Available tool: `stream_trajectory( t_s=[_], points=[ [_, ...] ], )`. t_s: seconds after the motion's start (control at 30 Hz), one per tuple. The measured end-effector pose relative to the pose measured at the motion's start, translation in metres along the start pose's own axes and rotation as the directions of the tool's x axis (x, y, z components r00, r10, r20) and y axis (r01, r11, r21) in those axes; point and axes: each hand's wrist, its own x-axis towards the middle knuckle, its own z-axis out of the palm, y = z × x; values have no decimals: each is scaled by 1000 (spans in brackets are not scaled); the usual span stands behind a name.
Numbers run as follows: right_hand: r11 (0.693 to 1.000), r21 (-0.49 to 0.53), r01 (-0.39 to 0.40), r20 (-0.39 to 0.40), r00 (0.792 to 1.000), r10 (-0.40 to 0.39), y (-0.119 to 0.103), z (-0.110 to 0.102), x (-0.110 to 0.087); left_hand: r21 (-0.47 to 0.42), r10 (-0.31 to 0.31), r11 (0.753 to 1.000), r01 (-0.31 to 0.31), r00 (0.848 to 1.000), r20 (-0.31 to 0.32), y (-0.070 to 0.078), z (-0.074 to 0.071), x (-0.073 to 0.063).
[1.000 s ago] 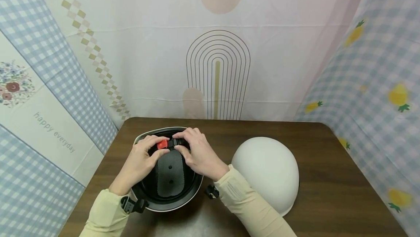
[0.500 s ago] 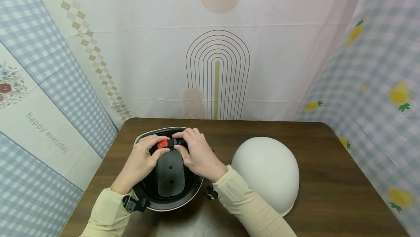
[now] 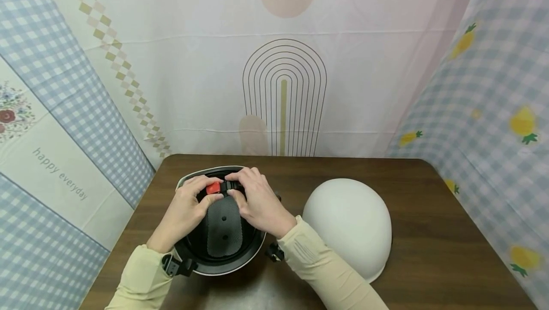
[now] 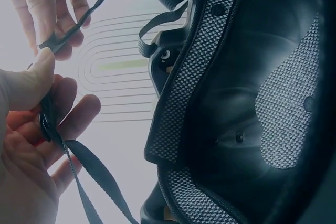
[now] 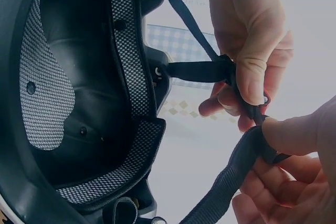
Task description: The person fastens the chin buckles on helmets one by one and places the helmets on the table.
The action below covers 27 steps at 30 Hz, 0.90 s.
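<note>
A helmet (image 3: 218,268) lies upside down on the table, its black padded inside facing up. Over it, my left hand (image 3: 184,207) pinches the red part of a chin strap buckle (image 3: 213,188) between thumb and fingers. Close against it, my right hand (image 3: 259,202) pinches the black end of the strap (image 3: 232,185). From the right wrist view, black webbing (image 5: 197,71) runs from the helmet's edge to the buckle. The left wrist view shows the fingertips of both hands almost meeting at the strap. Fingers partly cover the buckle, so I cannot tell whether it is fastened.
To the right of the helmet a smooth white dome (image 3: 348,229) rests on the brown wooden table (image 3: 433,233). My right forearm passes along its near left side. Patterned cloths (image 3: 201,62) hang behind the table and on both sides.
</note>
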Motion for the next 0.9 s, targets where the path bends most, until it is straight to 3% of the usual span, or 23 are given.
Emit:
stream_trajectory(
  t_s=[0.27,0.43,0.9],
  points=[
    [1000,17,-17,51,999,16,-1,0,2,-6,23,1000,-23,1000,6,2,2,1],
    [999,31,-37,63,997,35,-1,0,2,-13,5,1000,-5,1000,-3,2,2,0],
    [999,31,-39,72,997,37,-1,4,1,-1,36,999,-36,999,4,-3,3,-2]
  ],
)
